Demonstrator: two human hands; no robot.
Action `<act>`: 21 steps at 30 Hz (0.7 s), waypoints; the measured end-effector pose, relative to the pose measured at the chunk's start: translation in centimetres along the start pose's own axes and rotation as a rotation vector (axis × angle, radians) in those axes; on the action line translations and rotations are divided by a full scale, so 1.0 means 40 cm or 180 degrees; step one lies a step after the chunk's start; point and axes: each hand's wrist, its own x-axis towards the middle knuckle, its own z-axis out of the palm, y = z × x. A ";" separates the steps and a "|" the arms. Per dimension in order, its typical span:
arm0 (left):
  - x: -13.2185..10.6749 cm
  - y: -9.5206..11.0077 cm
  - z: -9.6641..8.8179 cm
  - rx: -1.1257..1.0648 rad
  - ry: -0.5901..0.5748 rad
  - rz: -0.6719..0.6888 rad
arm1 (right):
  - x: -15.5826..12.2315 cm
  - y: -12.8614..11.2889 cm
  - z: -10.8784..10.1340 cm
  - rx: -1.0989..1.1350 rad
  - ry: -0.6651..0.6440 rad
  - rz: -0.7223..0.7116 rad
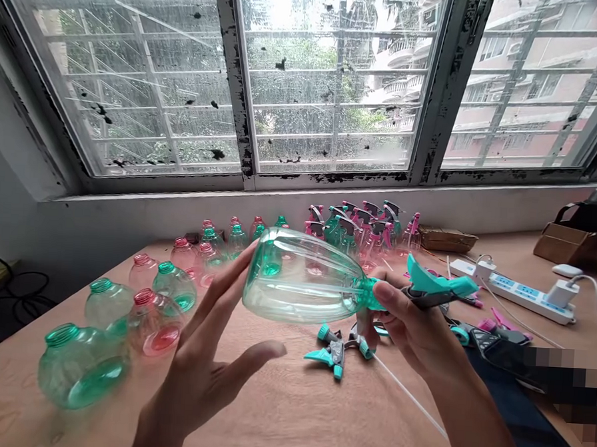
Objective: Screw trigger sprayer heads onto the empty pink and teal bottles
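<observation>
A clear green spray bottle (300, 277) lies sideways in the air, its base to the left and its turquoise-and-grey trigger head (440, 284) to the right. My right hand (408, 322) pinches the turquoise collar at the neck. Fingers stretched and thumb spread, my left hand (221, 353) is at the bottle's base; its fingertips are partly hidden at the base edge, so firm contact is unclear. On the table below are loose turquoise-and-grey trigger heads (336, 351), one with a white dip tube (410, 393).
Several open green bottles (83, 366) and pink bottles (154, 323) stand on the left. Bottles with trigger heads (363, 227) crowd the back by the wall. At right are a power strip (529, 295), a cardboard box (567, 244) and a dark mat (523, 409).
</observation>
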 end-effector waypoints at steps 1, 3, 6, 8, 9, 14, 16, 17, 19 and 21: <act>0.001 -0.002 0.001 -0.0218 0.0010 0.0032 | 0.000 0.000 0.000 -0.0017 -0.0024 -0.0008; 0.006 -0.005 0.002 -0.0634 0.0170 0.0222 | -0.001 0.000 0.003 0.0015 -0.0055 0.0080; 0.019 -0.005 -0.006 -0.0751 0.0252 0.0417 | -0.002 0.000 0.006 0.0191 0.0006 0.0271; 0.023 -0.005 -0.016 -0.0430 0.0144 0.0504 | -0.002 0.002 0.004 0.0306 -0.0014 0.0336; 0.023 -0.005 -0.020 -0.0236 0.0127 0.0552 | -0.002 0.003 0.001 0.0338 -0.0059 0.0358; 0.014 -0.006 -0.020 0.0061 0.0153 0.0438 | -0.004 0.002 -0.007 0.0039 -0.0296 0.0113; 0.013 -0.004 -0.014 -0.0009 0.0131 0.0267 | -0.009 -0.002 -0.003 -0.0252 -0.0106 -0.0182; 0.013 -0.004 -0.012 0.0017 0.0149 0.0203 | -0.012 -0.004 0.000 -0.0404 0.0033 -0.0316; 0.016 -0.004 -0.009 0.0173 0.0191 0.0118 | -0.016 -0.007 0.006 -0.0641 0.0286 -0.0509; 0.019 -0.005 -0.009 0.0333 0.0173 0.0112 | -0.017 -0.007 0.008 -0.0710 0.0302 -0.0505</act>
